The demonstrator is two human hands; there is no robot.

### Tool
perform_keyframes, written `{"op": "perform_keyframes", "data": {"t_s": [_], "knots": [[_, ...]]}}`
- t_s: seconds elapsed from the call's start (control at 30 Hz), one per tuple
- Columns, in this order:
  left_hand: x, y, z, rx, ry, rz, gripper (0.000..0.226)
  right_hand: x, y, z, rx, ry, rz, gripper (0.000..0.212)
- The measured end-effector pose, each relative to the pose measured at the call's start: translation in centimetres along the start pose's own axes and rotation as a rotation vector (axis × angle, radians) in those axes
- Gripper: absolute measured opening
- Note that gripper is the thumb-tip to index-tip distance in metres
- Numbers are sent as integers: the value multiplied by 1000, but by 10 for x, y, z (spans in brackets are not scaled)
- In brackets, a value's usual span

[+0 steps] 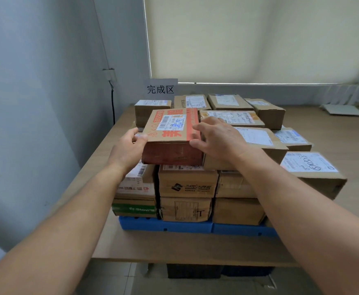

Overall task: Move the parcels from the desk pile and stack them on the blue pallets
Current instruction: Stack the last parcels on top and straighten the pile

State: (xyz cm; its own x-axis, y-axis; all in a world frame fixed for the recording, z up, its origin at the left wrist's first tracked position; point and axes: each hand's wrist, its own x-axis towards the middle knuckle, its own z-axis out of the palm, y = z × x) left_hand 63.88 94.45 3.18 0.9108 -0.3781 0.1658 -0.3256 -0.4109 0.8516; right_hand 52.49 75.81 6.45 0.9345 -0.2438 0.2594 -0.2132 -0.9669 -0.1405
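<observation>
Red-and-brown cardboard parcel w/ white label (172,133) on top of stack of brown cartons (188,184), front-left part. L hand (129,145) grips parcel's left edge, thumb on top. R hand (214,135) clasps right edge, fingers over top, thumb at front edge. Stack stands on blue plastic pallets (165,225), on pale wooden surface (174,248). White paper sign (160,89) on wall behind.

Pale wooden tabletop (174,248) before me. Two blue pallets (165,226) lie directly on it, side by side, touching. Bare wood strip in front of pallets, narrower strip left of pallets along wall. Cardboard parcels (187,184) stacked in layers on pallets. Flat white object (342,109) far right behind pallets; unsure it's the same surface.
</observation>
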Motion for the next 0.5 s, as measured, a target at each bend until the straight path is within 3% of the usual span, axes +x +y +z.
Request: {"op": "perform_keyframes", "data": {"t_s": [0.5], "knots": [[107, -2, -6, 83, 80, -53, 50, 119, 36, -4, 15, 24, 32, 45]]}}
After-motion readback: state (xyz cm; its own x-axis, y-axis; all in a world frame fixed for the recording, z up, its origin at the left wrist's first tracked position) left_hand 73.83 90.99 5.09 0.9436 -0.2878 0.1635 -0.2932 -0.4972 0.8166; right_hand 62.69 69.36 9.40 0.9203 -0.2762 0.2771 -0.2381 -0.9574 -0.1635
